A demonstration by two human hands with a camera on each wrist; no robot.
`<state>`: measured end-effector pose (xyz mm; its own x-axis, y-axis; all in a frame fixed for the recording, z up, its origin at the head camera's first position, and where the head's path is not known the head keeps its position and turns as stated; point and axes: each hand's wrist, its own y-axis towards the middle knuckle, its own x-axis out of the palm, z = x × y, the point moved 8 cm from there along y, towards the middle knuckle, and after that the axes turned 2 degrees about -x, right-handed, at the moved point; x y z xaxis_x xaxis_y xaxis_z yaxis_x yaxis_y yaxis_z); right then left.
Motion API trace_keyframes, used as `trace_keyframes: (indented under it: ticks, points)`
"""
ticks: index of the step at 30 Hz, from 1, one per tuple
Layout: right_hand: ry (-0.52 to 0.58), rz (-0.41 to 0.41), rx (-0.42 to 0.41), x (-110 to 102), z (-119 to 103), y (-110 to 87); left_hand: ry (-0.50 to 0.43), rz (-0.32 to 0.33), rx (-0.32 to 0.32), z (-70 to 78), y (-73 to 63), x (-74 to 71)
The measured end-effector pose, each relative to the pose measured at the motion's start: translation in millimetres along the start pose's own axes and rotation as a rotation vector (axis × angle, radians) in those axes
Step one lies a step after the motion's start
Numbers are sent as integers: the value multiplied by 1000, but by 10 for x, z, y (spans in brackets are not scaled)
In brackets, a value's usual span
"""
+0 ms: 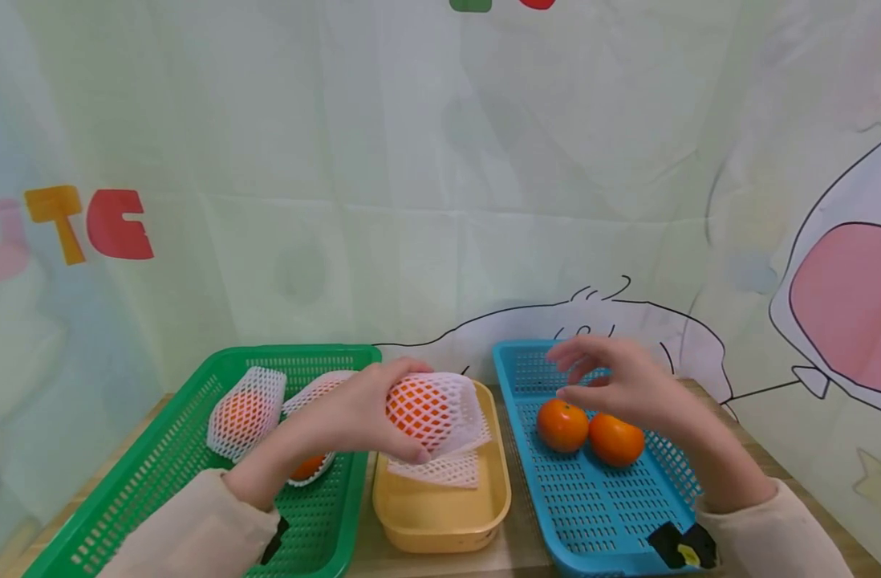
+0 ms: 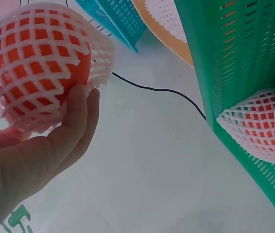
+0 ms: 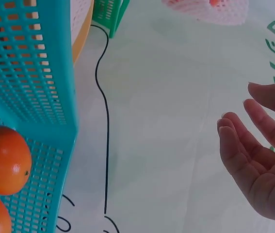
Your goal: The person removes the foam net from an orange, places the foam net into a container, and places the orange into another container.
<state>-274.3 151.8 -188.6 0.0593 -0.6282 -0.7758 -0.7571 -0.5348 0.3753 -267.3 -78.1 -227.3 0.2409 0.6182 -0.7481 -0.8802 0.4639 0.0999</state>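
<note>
My left hand (image 1: 371, 413) grips an orange (image 1: 420, 411) wrapped in a white foam net (image 1: 460, 409), held above the yellow bin (image 1: 440, 522). In the left wrist view the fingers curl round the netted fruit, and the loose end of the net sticks out past it. My right hand (image 1: 614, 381) hangs over the blue basket (image 1: 585, 514) with its fingers loosely bent and nothing between them. Below that hand, two bare oranges (image 1: 562, 425) lie side by side in the basket.
On the left stands a green basket (image 1: 188, 482) holding several netted oranges (image 1: 245, 413). More white foam nets (image 1: 440, 470) lie in the yellow bin between the two baskets. A printed cloth backdrop (image 1: 426, 177) rises right behind them.
</note>
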Motion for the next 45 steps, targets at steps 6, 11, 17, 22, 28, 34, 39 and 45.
trace_keyframes:
  ticks: [6,11,17,22,28,34,39,45]
  points:
    - [38,-32,-22,128,-70,74,-32,0,-27,-40,17,25]
    - [79,-61,-29,264,-125,138,-43,8,-3,-26,35,46]
    - [124,-107,-64,436,-232,208,-89,13,0,-17,66,93]
    - [172,-111,-54,520,-307,235,-109,7,-10,1,87,130]
    - [183,-68,-89,558,-367,265,-120,33,-30,-6,110,152]
    - [208,-34,-78,594,-355,285,-256,31,-55,-22,116,175]
    - [249,-34,-53,648,-317,287,-381,34,-71,-36,114,187]
    - [306,-42,-60,695,-325,283,-523,33,-96,-42,122,215]
